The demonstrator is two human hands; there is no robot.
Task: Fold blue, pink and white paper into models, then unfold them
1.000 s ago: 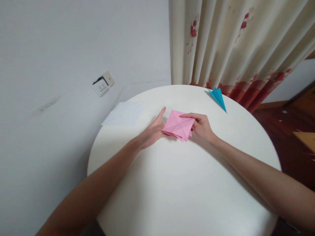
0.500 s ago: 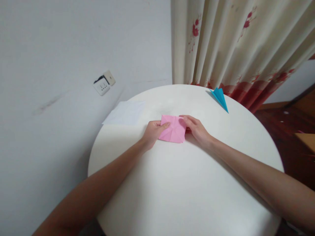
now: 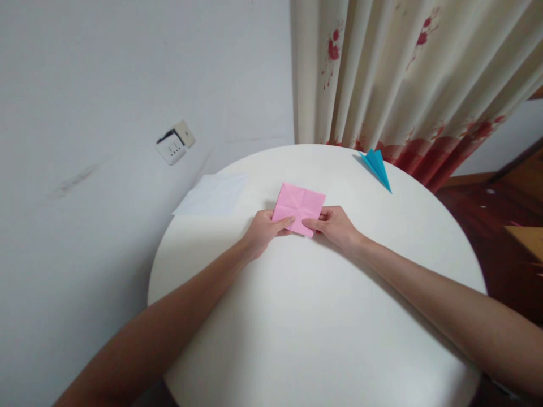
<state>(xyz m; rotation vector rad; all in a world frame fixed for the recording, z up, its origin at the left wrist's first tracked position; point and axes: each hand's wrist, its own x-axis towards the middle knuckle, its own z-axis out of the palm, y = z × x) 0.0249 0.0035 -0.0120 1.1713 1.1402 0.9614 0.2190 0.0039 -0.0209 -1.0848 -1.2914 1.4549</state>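
A pink square of folded paper (image 3: 299, 202), with crease lines meeting near its middle, is held over the table between both hands. My left hand (image 3: 263, 229) is closed on its lower left side, thumb on top and fingers beneath. At the lower right, my right hand (image 3: 335, 225) pinches the paper the same way, the thumb lying on its face. Both thumbs point toward each other near the lower edge. The paper hides parts of the fingers under it.
The round white table (image 3: 314, 316) stands against the wall. White paper (image 3: 211, 195) lies at its left edge. A blue folded paper plane (image 3: 377, 168) rests at the back right, close to the curtain (image 3: 394, 73). A wall socket (image 3: 172, 148) is at left.
The pink paper has turned clockwise and its far edge has risen. My right hand has shifted from the upper right corner to the lower right side, its thumb now on the paper.
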